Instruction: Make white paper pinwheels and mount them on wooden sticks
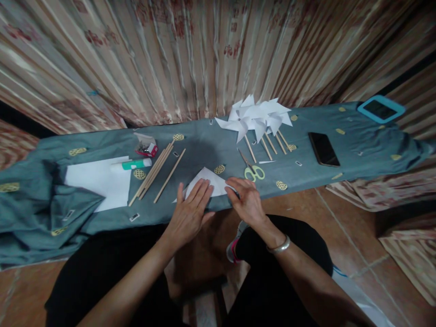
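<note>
Cloth (200, 136) bears one folded paper (219, 185), left hand (189, 211) flat atop, right hand (248, 200) pinching it.

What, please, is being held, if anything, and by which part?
The right hand is at the folded paper's right corner, seemingly pinching it, though I cannot be certain; the left hand lies flat on it.

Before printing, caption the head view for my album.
Left hand on a white paper triangle, right hand at its corner, pinwheels beyond.

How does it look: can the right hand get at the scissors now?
Probably yes: the scissors lie close beside the right hand, nothing visible between, though it is busy at the folded paper.
</note>
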`<action>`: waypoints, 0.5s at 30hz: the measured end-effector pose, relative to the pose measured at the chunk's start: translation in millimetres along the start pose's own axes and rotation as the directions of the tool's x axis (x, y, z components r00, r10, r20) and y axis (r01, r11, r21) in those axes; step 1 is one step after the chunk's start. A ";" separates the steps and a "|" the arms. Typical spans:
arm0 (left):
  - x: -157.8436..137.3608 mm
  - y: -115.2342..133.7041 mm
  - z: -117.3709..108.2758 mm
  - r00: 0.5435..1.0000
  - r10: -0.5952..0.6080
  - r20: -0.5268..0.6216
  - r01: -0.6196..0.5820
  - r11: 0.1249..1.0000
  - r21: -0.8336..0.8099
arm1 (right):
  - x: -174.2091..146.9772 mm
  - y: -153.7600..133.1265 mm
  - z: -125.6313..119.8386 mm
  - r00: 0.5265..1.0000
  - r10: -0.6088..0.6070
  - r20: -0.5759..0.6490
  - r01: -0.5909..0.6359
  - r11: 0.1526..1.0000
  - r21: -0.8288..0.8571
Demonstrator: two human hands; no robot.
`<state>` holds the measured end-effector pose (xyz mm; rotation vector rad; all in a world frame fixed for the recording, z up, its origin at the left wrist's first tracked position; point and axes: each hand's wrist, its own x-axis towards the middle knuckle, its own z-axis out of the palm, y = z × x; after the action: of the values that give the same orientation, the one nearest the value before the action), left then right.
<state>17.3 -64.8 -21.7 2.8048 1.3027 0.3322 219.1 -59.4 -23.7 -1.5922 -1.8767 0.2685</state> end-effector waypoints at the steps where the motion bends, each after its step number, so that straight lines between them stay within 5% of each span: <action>1: 0.2 -0.3 0.3 1.000 0.001 0.000 -0.001 1.000 0.000 | 0.3 0.0 0.0 1.000 0.004 0.000 -0.004 1.000 0.001; 15: 2.8 -1.5 1.4 1.000 0.005 0.002 -0.005 1.000 -0.015 | 1.9 1.3 1.1 1.000 -0.001 0.007 0.001 1.000 -0.015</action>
<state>18.1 -61.6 -22.7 2.7952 1.2878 0.3383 219.4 -57.1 -24.6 -1.6025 -1.8891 0.2609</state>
